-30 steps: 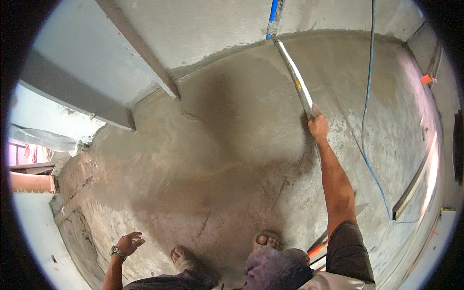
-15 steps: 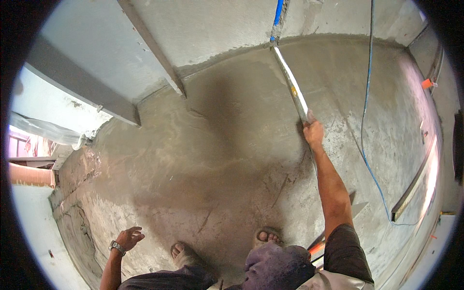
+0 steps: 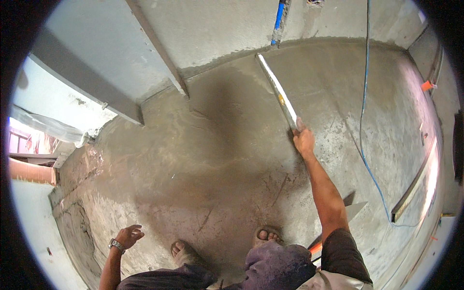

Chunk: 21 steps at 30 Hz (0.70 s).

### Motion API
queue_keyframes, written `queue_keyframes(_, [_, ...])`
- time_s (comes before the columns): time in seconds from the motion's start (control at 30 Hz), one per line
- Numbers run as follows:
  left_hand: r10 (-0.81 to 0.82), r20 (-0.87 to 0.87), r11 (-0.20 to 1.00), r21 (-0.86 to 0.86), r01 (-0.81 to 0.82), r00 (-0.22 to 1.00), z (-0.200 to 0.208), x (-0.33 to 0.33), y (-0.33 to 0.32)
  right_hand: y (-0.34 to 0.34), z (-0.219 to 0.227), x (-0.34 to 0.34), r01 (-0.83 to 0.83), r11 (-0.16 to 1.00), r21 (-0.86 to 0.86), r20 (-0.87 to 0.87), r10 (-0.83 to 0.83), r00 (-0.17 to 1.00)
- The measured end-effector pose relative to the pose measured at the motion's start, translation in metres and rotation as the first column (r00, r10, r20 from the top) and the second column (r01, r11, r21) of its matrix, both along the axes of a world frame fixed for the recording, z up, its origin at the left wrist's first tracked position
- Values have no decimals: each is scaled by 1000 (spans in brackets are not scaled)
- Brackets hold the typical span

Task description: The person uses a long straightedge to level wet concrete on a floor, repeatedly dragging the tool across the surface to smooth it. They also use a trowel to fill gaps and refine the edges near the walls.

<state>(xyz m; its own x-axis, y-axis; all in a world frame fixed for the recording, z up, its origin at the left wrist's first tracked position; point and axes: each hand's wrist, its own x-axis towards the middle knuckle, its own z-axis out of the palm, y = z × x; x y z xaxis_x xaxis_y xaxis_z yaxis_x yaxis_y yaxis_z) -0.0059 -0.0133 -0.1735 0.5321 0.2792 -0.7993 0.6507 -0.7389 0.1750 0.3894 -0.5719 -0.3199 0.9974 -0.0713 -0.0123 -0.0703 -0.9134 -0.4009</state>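
My right hand [image 3: 304, 141] reaches out over the wet grey floor screed [image 3: 251, 137], closed round the near end of a long silver spirit level [image 3: 280, 92]. A yellow patch shows midway along the level. Its far end points toward the wall base and lies just left of the blue conduit [image 3: 279, 17]. I cannot tell whether its whole edge touches the screed. At the lower left, my left hand [image 3: 129, 236] hangs with a watch [image 3: 116, 245] on the wrist. That hand holds nothing, and its fingers are loosely bent and apart.
A blue cable [image 3: 366, 159] hangs down and runs across the floor on the right, near a long metal bar [image 3: 413, 188]. Two boards [image 3: 162, 53] lean against the far wall at the left. A flat triangular blade [image 3: 355, 210] lies beside my right arm.
The spirit level has swung left and come slightly nearer, its far end leaving the foot of the blue conduit. My right hand has moved left and a little toward me. My left hand has hardly moved.
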Motion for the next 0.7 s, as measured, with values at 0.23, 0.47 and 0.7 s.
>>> queue_keyframes(0.23, [-26, 18, 999, 24, 26, 999, 5, 3, -5, 11, 1, -18, -36, 999, 0, -20, 36, 999])
queue_keyframes(0.47, [-6, 23, 1000, 16, 6, 1000, 2, 2, -4, 17, -6, -37, -116, 993, 37, 42, 114, 993])
queue_keyframes(0.7, [-33, 53, 999, 28, 31, 998, 3, 0, -3, 31, 10, -58, -207, 977, 46, -119, 211, 970])
